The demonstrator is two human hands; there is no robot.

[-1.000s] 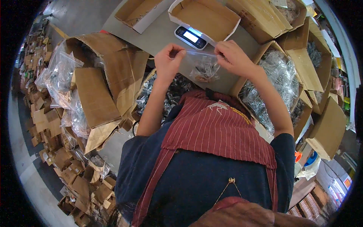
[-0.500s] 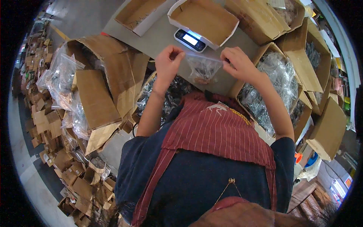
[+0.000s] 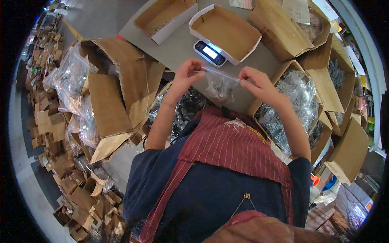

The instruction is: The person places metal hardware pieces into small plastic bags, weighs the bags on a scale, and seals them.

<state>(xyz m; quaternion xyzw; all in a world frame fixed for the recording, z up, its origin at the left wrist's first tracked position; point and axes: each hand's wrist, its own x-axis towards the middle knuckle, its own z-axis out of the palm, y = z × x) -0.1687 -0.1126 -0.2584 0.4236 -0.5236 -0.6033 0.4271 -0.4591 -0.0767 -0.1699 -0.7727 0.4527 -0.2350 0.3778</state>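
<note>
A clear zip bag [image 3: 220,90] with small metal pieces in its lower part hangs between my hands over the grey table, in front of my apron. My left hand [image 3: 187,77] is closed at the left end of the bag's top strip, its fingertips slightly blurred. At the right end, my right hand [image 3: 258,83] pinches the strip between thumb and fingers. The strip is stretched across and slopes down to the right. Just beyond the bag is a small digital scale [image 3: 210,53] with a lit screen, and a shallow cardboard tray [image 3: 227,30] rests on it.
A second cardboard tray [image 3: 164,18] with a few thin metal pieces lies farther left. To the right stands an open carton [image 3: 289,103] of bagged metal parts. A large carton [image 3: 121,77] and filled plastic bags [image 3: 73,83] are on the left. Beneath my left forearm are more shiny metal parts [image 3: 184,107].
The bag's top strip now tilts more steeply down to the right. Both hands stay at its ends. The whole view has shifted slightly, with the scale and trays lower and farther right.
</note>
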